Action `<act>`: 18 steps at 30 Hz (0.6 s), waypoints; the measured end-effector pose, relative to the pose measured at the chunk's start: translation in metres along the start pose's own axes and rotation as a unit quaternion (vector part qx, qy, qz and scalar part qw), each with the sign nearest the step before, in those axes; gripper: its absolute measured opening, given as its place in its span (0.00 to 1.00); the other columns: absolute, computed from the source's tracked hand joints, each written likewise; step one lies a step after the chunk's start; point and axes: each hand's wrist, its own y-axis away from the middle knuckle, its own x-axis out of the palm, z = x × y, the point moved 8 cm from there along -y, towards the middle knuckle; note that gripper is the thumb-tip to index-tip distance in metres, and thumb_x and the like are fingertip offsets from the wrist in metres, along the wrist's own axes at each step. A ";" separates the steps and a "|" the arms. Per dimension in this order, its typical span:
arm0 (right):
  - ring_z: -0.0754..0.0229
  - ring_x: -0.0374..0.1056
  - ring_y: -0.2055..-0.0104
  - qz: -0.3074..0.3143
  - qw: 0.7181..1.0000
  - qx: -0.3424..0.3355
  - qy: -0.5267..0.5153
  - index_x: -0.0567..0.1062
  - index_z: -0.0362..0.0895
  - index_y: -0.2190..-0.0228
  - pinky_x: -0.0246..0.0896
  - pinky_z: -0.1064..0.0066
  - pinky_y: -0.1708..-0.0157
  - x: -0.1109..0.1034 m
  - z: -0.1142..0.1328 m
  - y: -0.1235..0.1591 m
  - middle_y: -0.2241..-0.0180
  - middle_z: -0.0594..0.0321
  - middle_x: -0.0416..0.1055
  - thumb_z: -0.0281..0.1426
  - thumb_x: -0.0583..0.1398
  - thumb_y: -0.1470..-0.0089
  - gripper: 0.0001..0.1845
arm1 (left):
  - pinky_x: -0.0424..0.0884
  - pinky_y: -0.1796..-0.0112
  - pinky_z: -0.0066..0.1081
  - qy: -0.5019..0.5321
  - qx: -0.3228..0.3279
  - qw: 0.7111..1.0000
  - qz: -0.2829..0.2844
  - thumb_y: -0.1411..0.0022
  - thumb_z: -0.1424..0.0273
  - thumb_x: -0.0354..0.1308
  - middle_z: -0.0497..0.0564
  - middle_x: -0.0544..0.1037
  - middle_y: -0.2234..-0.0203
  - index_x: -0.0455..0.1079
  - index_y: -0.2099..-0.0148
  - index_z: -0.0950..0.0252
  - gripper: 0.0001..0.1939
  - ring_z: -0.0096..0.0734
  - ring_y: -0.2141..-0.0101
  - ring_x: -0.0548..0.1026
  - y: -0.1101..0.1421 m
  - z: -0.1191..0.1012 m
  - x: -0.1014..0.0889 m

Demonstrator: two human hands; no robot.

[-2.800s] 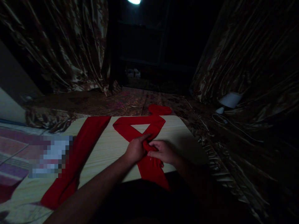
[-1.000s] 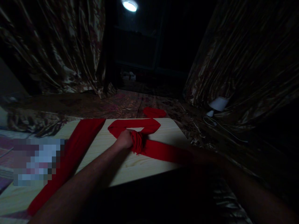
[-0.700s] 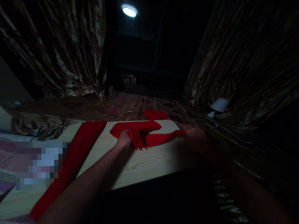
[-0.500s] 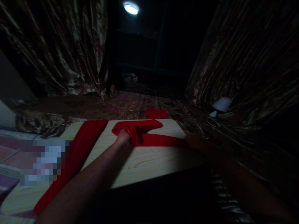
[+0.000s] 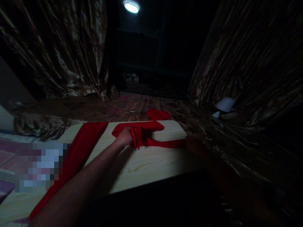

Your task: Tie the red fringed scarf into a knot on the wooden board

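A red scarf (image 5: 169, 144) runs across the pale wooden tabletop (image 5: 132, 167), one length folded behind the other. My left hand (image 5: 124, 137) is closed on its bunched part, where fringe-like strands hang from the fingers. At the table's right side my right hand (image 5: 193, 145), very dark, is at the other end of the stretch; its fingers seem closed on the cloth. The span between the hands is narrow and slightly sagging. A second long strip of red cloth (image 5: 78, 151) lies slanted along the left, partly hidden by my left forearm.
Past the table's far edge lies a flat red piece of fabric (image 5: 158, 114) on the patterned cover (image 5: 127, 105). A small white lamp (image 5: 224, 104) with its cord stands at right. Dark patterned curtains (image 5: 78, 53) hang on both sides. A blurred-out patch covers the left.
The length between my hands has gone from wide and flat to narrow and slightly sagging. My left hand has lifted or turned a little, with more strands hanging from it.
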 end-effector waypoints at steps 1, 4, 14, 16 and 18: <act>0.46 0.72 0.53 -0.003 1.000 -0.029 -0.009 0.75 0.36 0.56 0.62 0.58 0.53 0.004 0.016 0.006 0.57 0.42 0.74 0.24 0.55 0.42 0.14 | 0.74 0.64 0.36 -0.028 0.010 0.999 0.020 0.48 0.61 0.59 0.56 0.81 0.73 0.79 0.65 0.70 0.17 0.42 0.69 0.78 0.003 -0.006 0.003; 0.48 0.67 0.46 -0.073 0.958 -0.243 -0.132 0.72 0.40 0.48 0.57 0.58 0.45 -0.003 0.093 0.033 0.48 0.47 0.71 0.28 0.63 0.50 0.26 | 0.73 0.64 0.33 -0.087 0.037 0.994 0.058 0.46 0.64 0.57 0.52 0.81 0.73 0.79 0.66 0.67 0.14 0.39 0.68 0.78 0.014 -0.023 0.016; 0.48 0.63 0.45 -0.196 0.898 -0.288 -0.267 0.75 0.40 0.51 0.56 0.60 0.42 -0.028 0.202 0.038 0.49 0.48 0.70 0.22 0.57 0.46 0.21 | 0.71 0.59 0.32 -0.189 0.041 0.981 0.015 0.41 0.68 0.54 0.54 0.82 0.66 0.79 0.62 0.65 0.13 0.41 0.63 0.79 0.025 -0.052 0.018; 0.47 0.62 0.45 -0.216 0.891 -0.299 -0.263 0.75 0.39 0.52 0.56 0.57 0.42 -0.035 0.196 0.039 0.50 0.46 0.70 0.22 0.57 0.47 0.19 | 0.70 0.60 0.32 -0.207 0.049 0.977 -0.007 0.41 0.67 0.53 0.56 0.82 0.66 0.78 0.62 0.65 0.13 0.41 0.63 0.79 0.032 -0.058 0.016; 0.48 0.63 0.46 -0.194 0.879 -0.352 -0.259 0.76 0.40 0.55 0.57 0.58 0.42 -0.035 0.193 0.045 0.51 0.48 0.71 0.22 0.57 0.47 0.17 | 0.70 0.60 0.32 -0.217 0.059 0.974 0.000 0.40 0.68 0.53 0.57 0.82 0.66 0.78 0.61 0.65 0.12 0.41 0.63 0.79 0.045 -0.057 0.025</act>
